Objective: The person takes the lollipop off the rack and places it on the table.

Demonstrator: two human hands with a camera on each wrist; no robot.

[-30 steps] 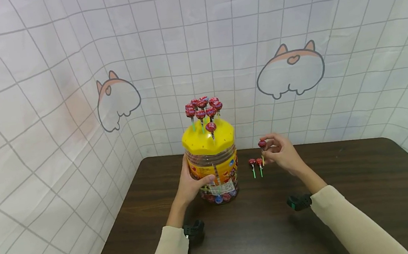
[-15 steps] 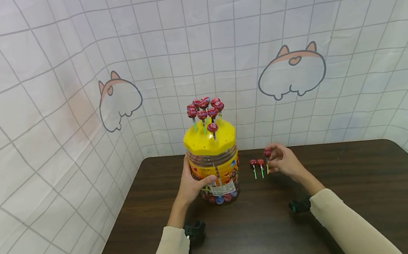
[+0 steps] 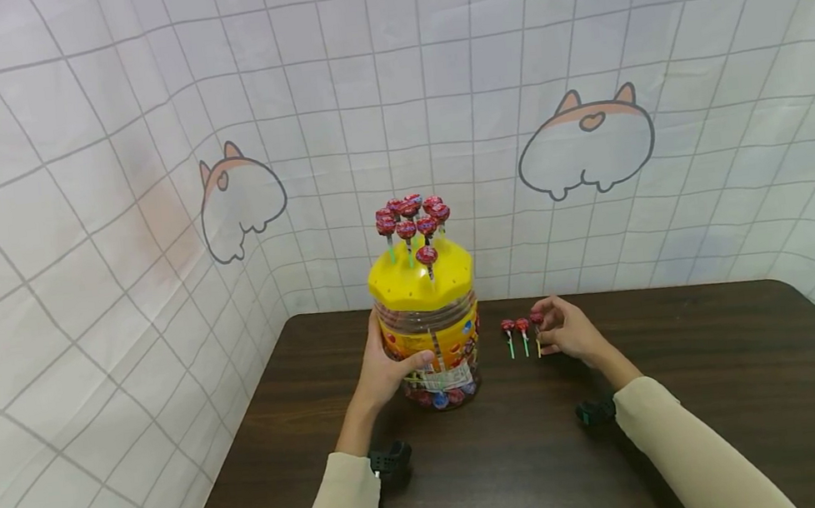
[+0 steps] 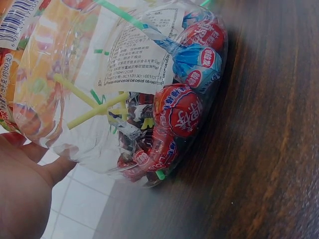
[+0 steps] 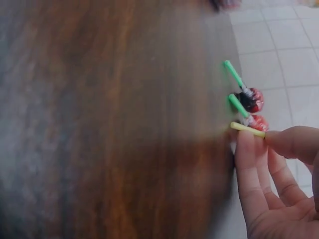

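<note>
My left hand (image 3: 384,369) grips the side of a clear plastic jar (image 3: 455,337) that stands on the table. Its yellow lid (image 3: 411,285) carries several red-wrapped lollipops (image 3: 406,231) stuck upright in it. Through the wall in the left wrist view, more lollipops (image 4: 179,109) show in red and blue wrappers. To the jar's right, my right hand (image 3: 570,334) pinches the yellow stick (image 5: 248,129) of a red lollipop (image 3: 536,319), low at the table. Beside it lie two green-stick lollipops (image 3: 522,325) in a row, heads toward the wall.
The dark wooden table (image 3: 507,461) runs back to a white grid-patterned curtain (image 3: 373,82) with cartoon animal rears printed on it. More curtain closes off the left side. Black bands with cameras (image 3: 390,457) sit on both wrists.
My right hand has brought the yellow-stick lollipop down and slightly right, level with the two others on the table. My left hand keeps its grip on the jar.
</note>
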